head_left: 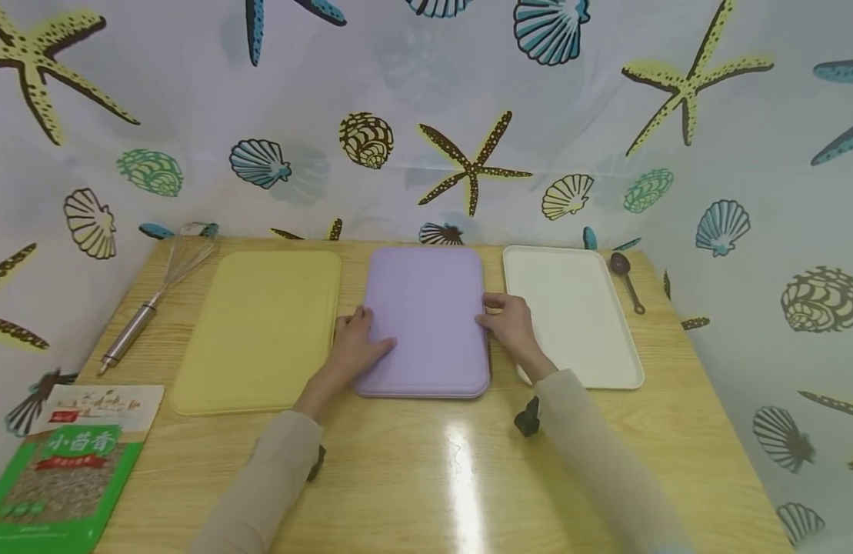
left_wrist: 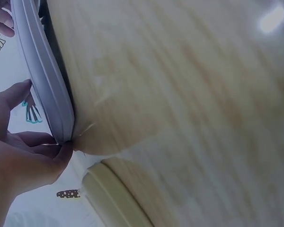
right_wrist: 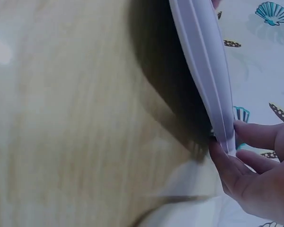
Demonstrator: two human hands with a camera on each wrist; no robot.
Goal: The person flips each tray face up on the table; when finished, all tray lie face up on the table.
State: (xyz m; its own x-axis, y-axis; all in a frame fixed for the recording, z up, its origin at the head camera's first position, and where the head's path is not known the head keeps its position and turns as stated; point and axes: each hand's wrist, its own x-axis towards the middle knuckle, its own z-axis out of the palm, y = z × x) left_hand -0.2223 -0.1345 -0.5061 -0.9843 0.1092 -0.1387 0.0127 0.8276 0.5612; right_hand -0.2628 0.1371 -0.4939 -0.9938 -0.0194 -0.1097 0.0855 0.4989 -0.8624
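A flat lavender tray [head_left: 426, 323] lies in the middle, long sides running away from me. My left hand [head_left: 354, 342] grips its left edge, thumb reaching over the top face. In the left wrist view, the fingers of that hand [left_wrist: 28, 156] curl round the tray's rim [left_wrist: 42, 71]. The right edge is pinched by my right hand [head_left: 511, 323]. Fingers of the right hand [right_wrist: 255, 170] bend under the rim [right_wrist: 203, 61] in the right wrist view, with the thumb above. A dark shadow borders the rim there; whether the tray is off the table I cannot tell.
A yellow tray [head_left: 260, 331] lies to the left, a white tray [head_left: 571, 315] to the right. Beyond them are a whisk [head_left: 152, 300] and a dark brown spoon [head_left: 627, 281]. A green seasoning packet [head_left: 66, 469] sits front left on the wooden table [head_left: 412, 477]. Patterned cloth [head_left: 398, 77] hangs behind.
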